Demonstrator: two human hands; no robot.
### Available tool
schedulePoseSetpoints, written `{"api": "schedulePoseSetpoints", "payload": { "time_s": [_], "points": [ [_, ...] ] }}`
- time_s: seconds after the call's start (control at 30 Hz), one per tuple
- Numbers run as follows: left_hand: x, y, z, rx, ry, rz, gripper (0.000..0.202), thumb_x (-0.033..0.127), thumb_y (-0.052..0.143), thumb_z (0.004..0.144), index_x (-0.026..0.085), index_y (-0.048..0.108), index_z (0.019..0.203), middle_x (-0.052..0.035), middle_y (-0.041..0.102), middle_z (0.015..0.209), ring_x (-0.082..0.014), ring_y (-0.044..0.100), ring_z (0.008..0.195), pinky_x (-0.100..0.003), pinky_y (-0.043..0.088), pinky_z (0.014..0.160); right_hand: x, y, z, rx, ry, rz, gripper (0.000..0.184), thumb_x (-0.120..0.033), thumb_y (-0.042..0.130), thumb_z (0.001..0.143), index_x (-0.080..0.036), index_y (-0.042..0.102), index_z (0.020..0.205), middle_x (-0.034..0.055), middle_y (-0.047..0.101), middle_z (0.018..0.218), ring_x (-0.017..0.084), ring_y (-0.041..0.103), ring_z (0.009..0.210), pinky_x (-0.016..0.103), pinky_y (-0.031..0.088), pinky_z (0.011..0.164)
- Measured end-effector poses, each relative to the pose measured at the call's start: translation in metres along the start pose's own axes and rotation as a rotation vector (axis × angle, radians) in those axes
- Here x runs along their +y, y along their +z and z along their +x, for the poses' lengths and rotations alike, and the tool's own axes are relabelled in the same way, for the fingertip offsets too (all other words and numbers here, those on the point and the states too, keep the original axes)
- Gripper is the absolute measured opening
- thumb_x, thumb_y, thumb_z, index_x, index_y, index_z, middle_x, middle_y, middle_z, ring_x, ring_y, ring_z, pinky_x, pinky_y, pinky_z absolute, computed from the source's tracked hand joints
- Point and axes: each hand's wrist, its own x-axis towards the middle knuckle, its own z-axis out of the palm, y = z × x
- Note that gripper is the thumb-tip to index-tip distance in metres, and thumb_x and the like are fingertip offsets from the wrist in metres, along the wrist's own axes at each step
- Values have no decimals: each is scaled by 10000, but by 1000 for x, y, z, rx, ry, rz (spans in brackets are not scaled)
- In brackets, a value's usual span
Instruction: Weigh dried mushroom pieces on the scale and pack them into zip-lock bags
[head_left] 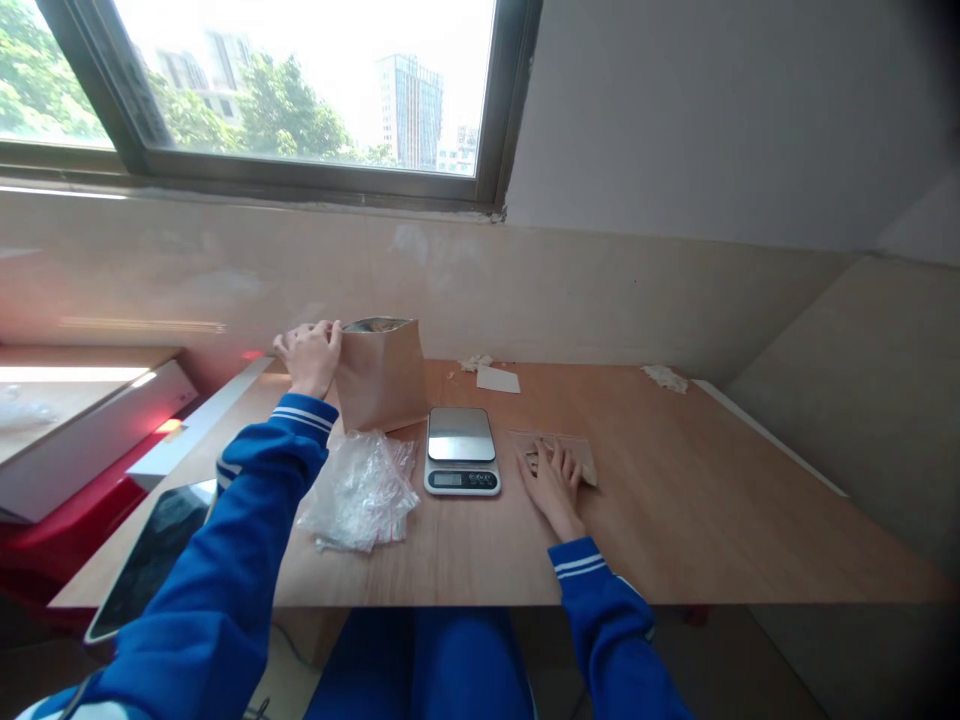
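Note:
At the back left stands a brown paper bag with its silvery-lined mouth open at the top. My left hand has its fingers curled over the bag's upper left edge. My right hand lies with fingers spread on a clear plastic bag, which rests flat on the table and has something brownish in it, partly hidden under the fingers. Between the hands sits a kitchen scale with a bare metal plate; its display cannot be read. A heap of clear zip bags lies left of the scale.
Behind the scale are a white card and crumpled whitish scraps. Another scrap lies at the back right. A tablet rests at the table's left edge under my left forearm. The wall and window border the wooden table at the back.

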Motion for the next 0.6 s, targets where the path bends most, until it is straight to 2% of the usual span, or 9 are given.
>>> {"api": "schedulePoseSetpoints", "payload": {
  "time_s": [0.07,0.17,0.23,0.3,0.37,0.43,0.5,0.53,0.6],
  "points": [
    [-2,-3,-4,-48,-57,-38,383,377,383,949,129,651,1064,-167,663,1116,-319,572,1115,-533,354,995,10,3,16,-45,32,-33,548,-453,388,951,-178,431,1423,176,326,1515,361,286,1389,531,162,1116],
    [0,-13,-14,-105,-84,-172,343,343,444,902,183,597,1163,-123,688,1102,-269,630,1028,-401,458,883,22,-5,51,-124,72,9,553,-422,376,961,-160,389,1447,191,317,1520,333,260,1414,528,132,1132],
    [3,-23,-22,-135,-35,-214,333,322,462,881,209,595,1164,-97,693,1118,-247,642,1005,-346,473,832,16,-20,68,-141,95,87,576,-419,392,953,-124,378,1447,222,283,1528,350,215,1432,567,116,1127],
    [7,-33,-32,-172,46,-199,317,335,454,882,239,613,1139,-74,691,1149,-244,637,1025,-329,470,818,-7,-42,69,-30,29,209,591,-424,411,941,-90,391,1427,240,267,1528,361,173,1442,597,125,1120],
    [11,-43,-42,-215,55,-163,314,370,472,869,261,631,1118,-51,708,1118,-250,641,1019,-322,467,800,-47,-71,52,144,-217,430,509,-382,384,953,-114,444,1382,195,348,1497,304,255,1420,533,227,1127],
    [13,-51,-52,-254,34,-144,300,393,513,837,270,661,1067,-34,729,1054,-249,656,963,-306,464,759,-92,-103,23,233,-569,638,412,-318,327,980,-200,491,1339,115,490,1399,232,396,1343,461,323,1110],
    [14,-57,-61,-278,42,-158,277,402,543,808,276,687,1008,-19,744,983,-235,668,894,-283,454,708,-133,-130,-5,209,-875,696,388,-265,313,985,-248,517,1316,66,566,1314,201,461,1290,416,370,1095],
    [14,-59,-66,-289,53,-170,263,410,551,799,278,696,974,-14,748,947,-227,671,864,-274,447,685,-148,-139,-17,181,-973,673,399,-252,303,990,-248,499,1337,55,558,1328,188,456,1297,394,370,1103],
    [13,-61,-76,-304,71,-182,246,447,557,795,277,706,892,-12,749,876,-218,672,814,-264,430,647,-168,-147,-33,172,-1067,574,425,-300,327,997,-189,444,1390,76,497,1408,200,393,1352,389,320,1146]
  ]
}}
